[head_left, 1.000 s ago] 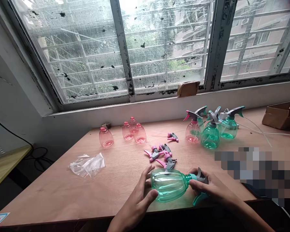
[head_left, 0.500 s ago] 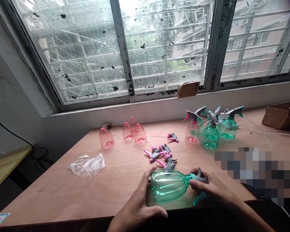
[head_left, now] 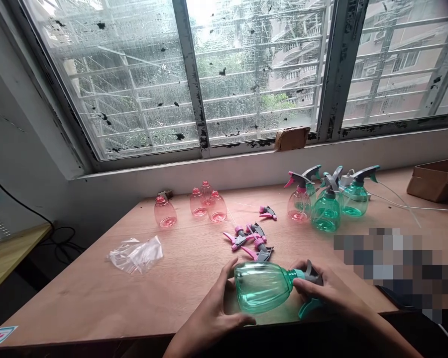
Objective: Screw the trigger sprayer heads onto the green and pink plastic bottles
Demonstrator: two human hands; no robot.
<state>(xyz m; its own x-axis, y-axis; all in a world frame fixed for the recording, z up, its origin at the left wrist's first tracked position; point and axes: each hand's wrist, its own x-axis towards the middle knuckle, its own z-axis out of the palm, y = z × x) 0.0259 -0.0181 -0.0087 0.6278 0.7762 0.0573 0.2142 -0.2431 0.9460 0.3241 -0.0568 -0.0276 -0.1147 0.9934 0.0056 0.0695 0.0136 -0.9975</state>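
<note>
A clear green spray bottle (head_left: 263, 287) lies on its side near the front edge of the wooden table (head_left: 97, 298). My left hand (head_left: 214, 311) cups its rounded base, fingers curled round it. My right hand (head_left: 326, 293) grips the grey and teal trigger head (head_left: 309, 278) at the bottle's neck. Just beyond the bottle lie several loose pink and grey trigger heads (head_left: 252, 238).
Several empty pink bottles (head_left: 205, 205) stand at the back left. Assembled green and pink spray bottles (head_left: 326, 199) cluster at the back right. A crumpled plastic bag (head_left: 136, 254) lies to the left. A cardboard box (head_left: 435, 179) sits far right, a blurred patch right of my hands.
My left thumb and fingers have shifted lower under the bottle's base. The bottle and my right hand stay in place.
</note>
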